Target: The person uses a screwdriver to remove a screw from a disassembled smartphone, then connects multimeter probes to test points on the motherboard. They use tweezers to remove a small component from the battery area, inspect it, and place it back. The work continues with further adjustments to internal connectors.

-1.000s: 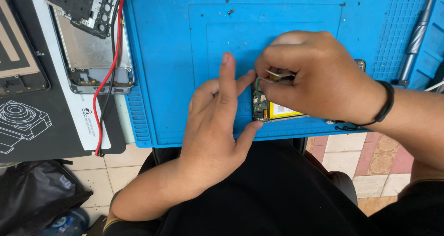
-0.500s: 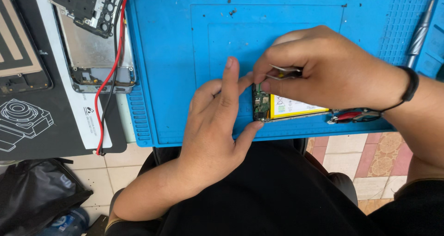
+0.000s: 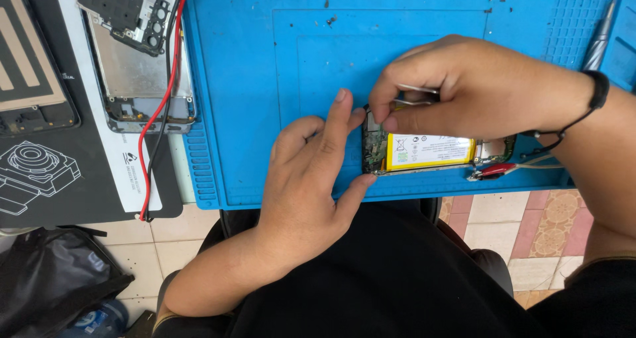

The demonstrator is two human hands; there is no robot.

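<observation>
Since a moment ago your right hand (image 3: 464,89) has drawn slightly toward 9 o'clock, fingers pinched on thin metal tweezers (image 3: 414,94) over the opened phone (image 3: 430,152). Your left hand (image 3: 311,172), fingers loosely spread, braces its 9 o'clock end.

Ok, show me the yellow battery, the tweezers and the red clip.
yellow battery (image 3: 430,151): head view, middle of its labelled face.
tweezers (image 3: 417,89): head view, metal arm showing between the right hand's fingers.
red clip (image 3: 495,170): head view, its red sleeve at the phone's lower edge.

Phone (image 3: 430,151) top under right hand (image 3: 477,89)
</observation>
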